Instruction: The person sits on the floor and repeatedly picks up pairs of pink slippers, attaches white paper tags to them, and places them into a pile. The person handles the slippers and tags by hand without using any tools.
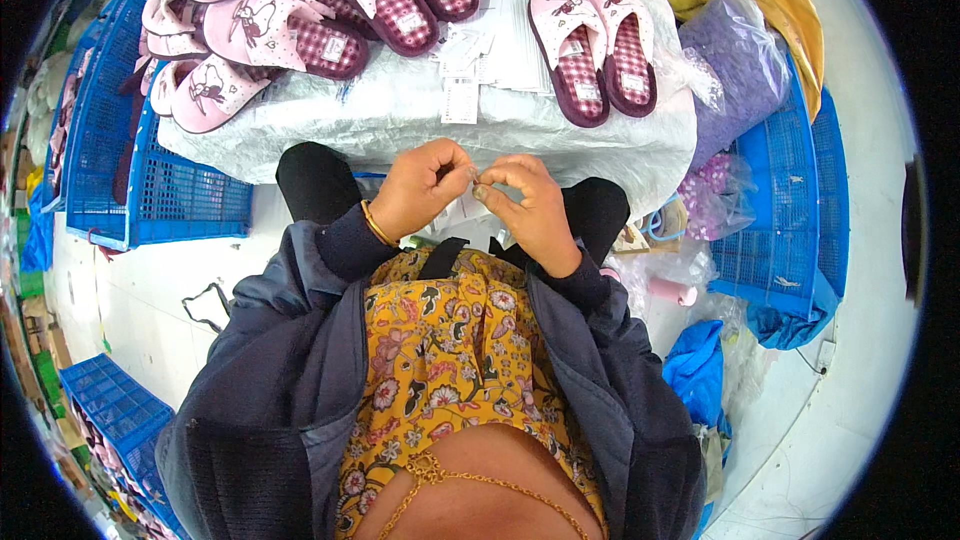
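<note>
Over my lap, in front of the covered table, both hands meet at the fingertips. My left hand (428, 186) is curled, thumb and forefinger pinching something too small to make out. Close beside it, my right hand (533, 208) pinches at the same spot, the fingertips nearly touching. Something thin and whitish shows just below them. Beyond the hands, a pair of pink slippers (570, 25) with dark red checked insoles lies on the table's right part. White paper tags (515, 45) are stacked left of that pair, and a single printed tag (460, 100) lies nearest the table's edge.
Many similar slippers (265, 30) are heaped at the table's (400, 105) far left. Blue plastic crates (190, 185) stand left, with another blue crate (770, 210) right. A bagged purple bundle (735, 60) and yellow cloth (780, 0) sit right. A blue bag (695, 370) lies on the floor.
</note>
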`<control>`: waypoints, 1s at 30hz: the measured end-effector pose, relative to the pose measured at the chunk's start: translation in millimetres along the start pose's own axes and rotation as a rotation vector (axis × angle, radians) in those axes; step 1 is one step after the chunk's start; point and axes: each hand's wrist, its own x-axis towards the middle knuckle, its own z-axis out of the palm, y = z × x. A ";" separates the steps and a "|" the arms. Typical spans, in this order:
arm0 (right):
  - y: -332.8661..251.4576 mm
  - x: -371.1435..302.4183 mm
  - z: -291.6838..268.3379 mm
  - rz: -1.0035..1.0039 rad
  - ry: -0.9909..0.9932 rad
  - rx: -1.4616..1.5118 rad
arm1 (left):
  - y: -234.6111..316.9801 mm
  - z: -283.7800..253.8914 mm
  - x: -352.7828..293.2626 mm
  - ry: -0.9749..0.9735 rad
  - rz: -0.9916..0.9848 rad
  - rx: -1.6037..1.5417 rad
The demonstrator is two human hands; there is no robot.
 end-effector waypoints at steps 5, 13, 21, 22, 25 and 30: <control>-4.8 -1.0 -0.1 0.214 0.001 0.177 | 6.4 -5.2 10.9 0.020 -0.003 0.012; 6.0 -2.8 3.7 0.296 -0.035 0.337 | -15.2 -41.3 98.7 0.362 0.401 0.797; 10.6 -5.1 0.2 0.315 0.026 0.316 | -23.8 -32.7 123.8 0.217 0.444 1.105; 12.1 -5.7 0.6 0.322 0.028 0.319 | -24.2 -31.1 124.0 0.220 0.472 1.128; 12.4 -6.0 0.2 0.338 0.030 0.337 | -24.7 -30.3 127.7 0.216 0.560 1.198; 7.2 -6.3 -4.0 0.324 0.040 0.303 | -11.5 -36.8 135.4 0.343 0.663 1.181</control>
